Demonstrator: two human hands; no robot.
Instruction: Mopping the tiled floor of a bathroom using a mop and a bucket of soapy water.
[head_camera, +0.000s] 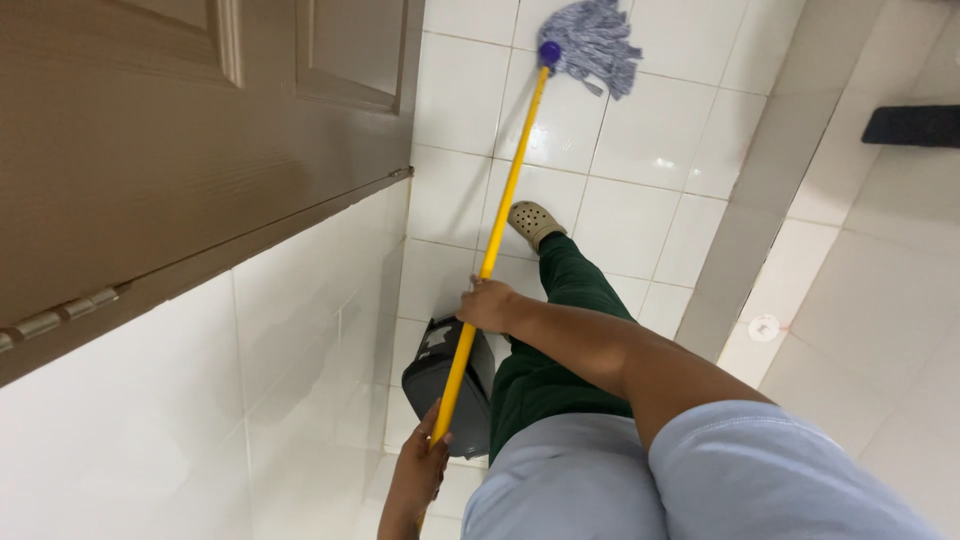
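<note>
I hold a mop by its long yellow handle (505, 190) with both hands. My right hand (487, 304) grips the handle about halfway along, its arm reaching out of a light blue sleeve. Lower down, near the handle's end, my left hand (422, 462) is wrapped around it. The blue and white string mop head (592, 40) rests on the white floor tiles (650, 150) far ahead of me. My foot in a beige clog (533, 222) and a dark green trouser leg stand just right of the handle.
A dark grey bucket (440, 375) sits on the floor beside my leg, under the handle. A brown wooden door (180, 130) and a white tiled wall (200, 400) fill the left. A grey threshold strip (770, 170), a round floor drain (764, 327) and a black mat (915, 125) lie to the right.
</note>
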